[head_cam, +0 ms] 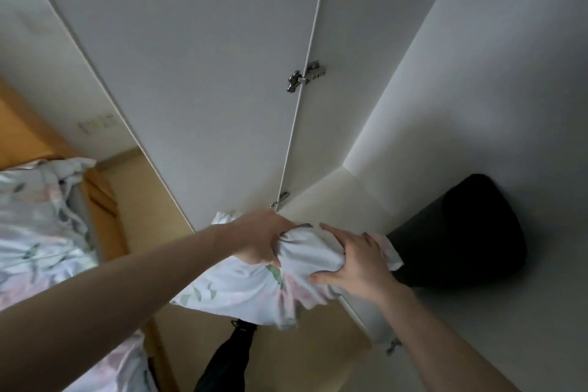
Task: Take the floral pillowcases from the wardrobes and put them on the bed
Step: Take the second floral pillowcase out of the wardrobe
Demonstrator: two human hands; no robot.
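Note:
A bunched floral pillowcase (241, 291), white with pink flowers and green leaves, hangs in front of the open white wardrobe (461, 105). My left hand (261, 240) grips its upper left part and my right hand (353, 259) grips its upper right part. Part of the cloth still pokes out to the right of my right hand, by the wardrobe's bottom shelf. The bed (35, 232), covered with matching floral bedding, lies at the left edge of the view.
The wardrobe's open door (191, 73) stands between the bed and the shelf, with metal hinges (305, 76). A black rounded object (461, 229) sits on the wardrobe floor at right. Light wooden flooring (140, 200) runs beside the bed's orange wooden frame (105, 200). My dark trouser leg (226, 360) shows below.

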